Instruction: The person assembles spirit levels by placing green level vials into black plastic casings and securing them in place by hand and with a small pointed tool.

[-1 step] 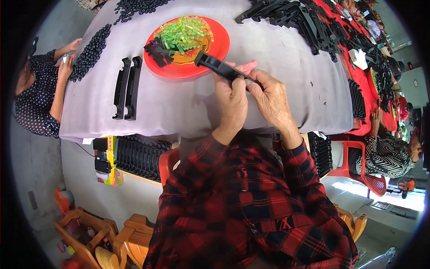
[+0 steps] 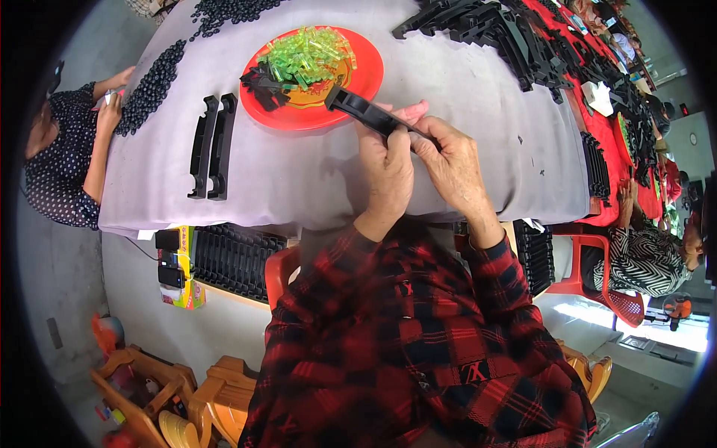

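A long black plastic bracket (image 2: 364,111) is held tilted above the table, its far end pointing up and left near the plate's rim. My left hand (image 2: 388,168) grips it at the middle, thumb along its side. At its near right end my right hand (image 2: 452,166) pinches it with thumb and fingers; whether a small part sits under those fingertips is hidden. Just beyond lies a red plate (image 2: 261,119) with a pile of clear green plastic pieces (image 2: 310,56) and some small black pieces (image 2: 265,87). Two similar black brackets (image 2: 211,148) lie side by side to the left.
Small black round parts (image 2: 151,88) are heaped along the table's left side, where another person's hand (image 2: 110,112) works. Many black brackets (image 2: 485,33) are piled at the far right. Below the table edge stands a tray of stacked brackets (image 2: 235,257). A red chair (image 2: 590,272) is at right.
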The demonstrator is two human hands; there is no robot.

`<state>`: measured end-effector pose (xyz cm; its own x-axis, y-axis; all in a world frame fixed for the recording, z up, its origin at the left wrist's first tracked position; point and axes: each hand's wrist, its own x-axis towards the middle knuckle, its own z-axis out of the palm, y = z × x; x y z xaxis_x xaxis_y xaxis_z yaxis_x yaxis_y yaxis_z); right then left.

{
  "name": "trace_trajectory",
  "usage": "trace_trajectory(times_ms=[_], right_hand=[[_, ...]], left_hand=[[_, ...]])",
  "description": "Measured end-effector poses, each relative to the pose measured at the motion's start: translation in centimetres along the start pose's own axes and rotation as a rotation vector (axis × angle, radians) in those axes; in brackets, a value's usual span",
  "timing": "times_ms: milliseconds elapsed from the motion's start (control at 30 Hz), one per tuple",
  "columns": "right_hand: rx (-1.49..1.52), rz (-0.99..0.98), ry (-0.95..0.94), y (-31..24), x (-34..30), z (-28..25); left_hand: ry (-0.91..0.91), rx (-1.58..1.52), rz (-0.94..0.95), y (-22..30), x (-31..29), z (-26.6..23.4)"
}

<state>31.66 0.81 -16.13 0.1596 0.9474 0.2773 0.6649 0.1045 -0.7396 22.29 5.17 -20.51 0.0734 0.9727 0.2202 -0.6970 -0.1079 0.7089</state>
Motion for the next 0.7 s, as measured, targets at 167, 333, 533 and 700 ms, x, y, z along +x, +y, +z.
trace_trajectory(times_ms=[167, 333, 533, 700], right_hand=[[0.199, 0.109, 0.080, 0.4, -0.6, 0.8], [0.186, 0.103, 0.126, 0.4, -0.5, 0.7], [0.110, 0.180, 0.119, 0.0, -0.3, -0.5], [0.095, 0.152, 0.118, 0.1, -0.4, -0.4]], left_hand=[[-0.037, 0.003, 0.002, -0.2, -0.3, 0.0], [-0.016, -0.017, 0.001, 0.6, -0.6, 0.5], [0.006, 0.039, -0.021, 1.7, 0.0, 0.1], [-0.002, 0.057, -0.047, 1.4, 0.5, -0.7]])
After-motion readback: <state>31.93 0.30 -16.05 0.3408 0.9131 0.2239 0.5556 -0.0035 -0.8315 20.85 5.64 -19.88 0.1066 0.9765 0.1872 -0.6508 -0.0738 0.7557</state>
